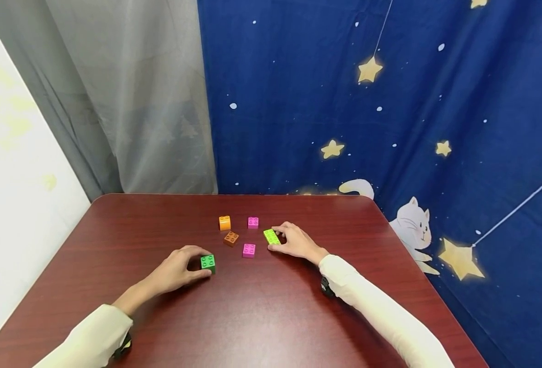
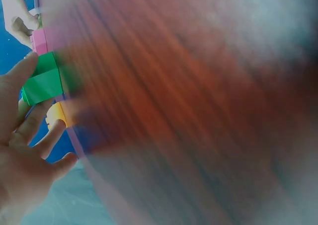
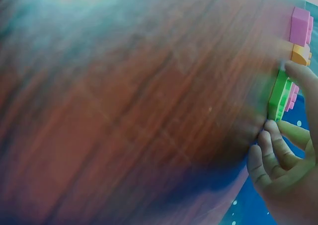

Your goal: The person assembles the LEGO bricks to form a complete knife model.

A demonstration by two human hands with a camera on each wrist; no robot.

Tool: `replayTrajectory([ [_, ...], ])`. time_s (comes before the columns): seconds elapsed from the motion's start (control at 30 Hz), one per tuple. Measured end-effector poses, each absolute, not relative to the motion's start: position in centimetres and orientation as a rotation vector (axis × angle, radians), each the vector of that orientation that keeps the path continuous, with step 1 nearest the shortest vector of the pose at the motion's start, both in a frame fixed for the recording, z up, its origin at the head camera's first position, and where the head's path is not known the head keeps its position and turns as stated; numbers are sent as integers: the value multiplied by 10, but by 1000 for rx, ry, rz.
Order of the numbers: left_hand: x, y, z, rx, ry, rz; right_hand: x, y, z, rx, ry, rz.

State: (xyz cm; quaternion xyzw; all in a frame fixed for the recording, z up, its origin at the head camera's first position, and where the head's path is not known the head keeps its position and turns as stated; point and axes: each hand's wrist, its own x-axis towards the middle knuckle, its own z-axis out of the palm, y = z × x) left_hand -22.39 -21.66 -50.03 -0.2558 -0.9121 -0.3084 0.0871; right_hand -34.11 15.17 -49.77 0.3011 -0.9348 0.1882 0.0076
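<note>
My left hand [image 1: 179,268] holds a green brick [image 1: 208,262] between thumb and fingers at the middle of the table; the left wrist view shows the green brick [image 2: 43,81] between thumb and index finger. To the right, my right hand [image 1: 298,242] has thumb and fingers at the two ends of a lime green brick [image 1: 272,236], which lies flat. In the right wrist view the lime brick [image 3: 280,96] sits between thumb and index finger, with the other fingers loosely bent.
Between and behind the hands lie an orange brick [image 1: 225,223], a brown brick [image 1: 231,238], a pink brick [image 1: 249,250] and another pink brick [image 1: 253,222]. The dark red table [image 1: 252,317] ends at curtains behind.
</note>
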Motion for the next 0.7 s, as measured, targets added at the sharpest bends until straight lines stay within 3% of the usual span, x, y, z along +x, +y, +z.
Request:
replayTrajectory([
  [0.7,-237,-212,-498,-659,-2814,-1025,-346,151,-496,993,-2876,645],
])
